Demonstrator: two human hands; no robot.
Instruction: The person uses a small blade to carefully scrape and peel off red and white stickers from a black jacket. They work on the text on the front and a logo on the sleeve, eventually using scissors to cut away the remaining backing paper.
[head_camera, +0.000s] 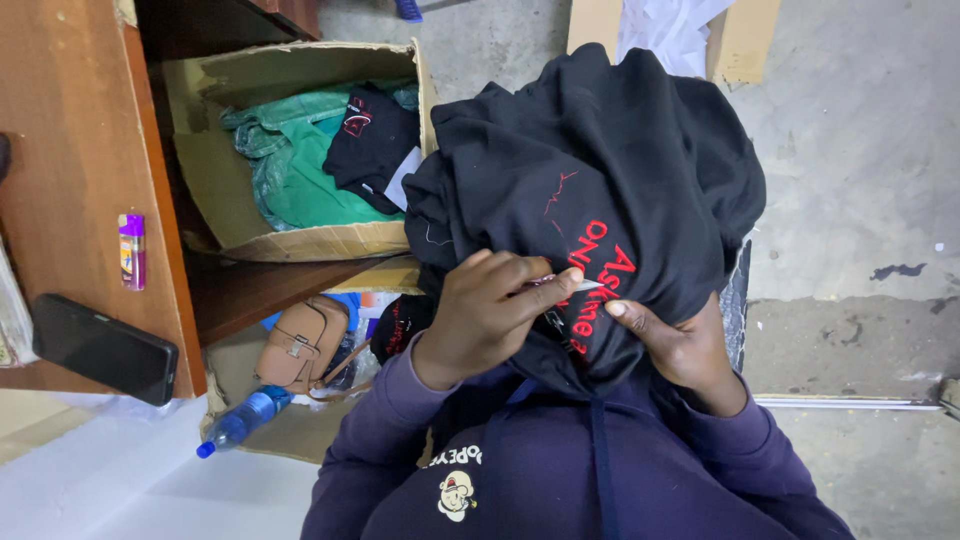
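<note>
Left hand (485, 315): fingers pinching small silver tool (570, 285) against black garment (590, 190). Right hand (680, 345): fingers gripping garment below red lettering (595, 280). Cardboard box (300, 235) just beside.

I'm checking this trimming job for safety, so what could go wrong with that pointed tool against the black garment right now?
1. The thin pointed tool, pinched in the left hand, aims toward the right hand's thumb close by; a slip might prick it.
2. Its tip lies on the red embroidered lettering, so it could snag stitches or the black garment.
3. The garment is bunched on the lap, so fabric may shift.
</note>
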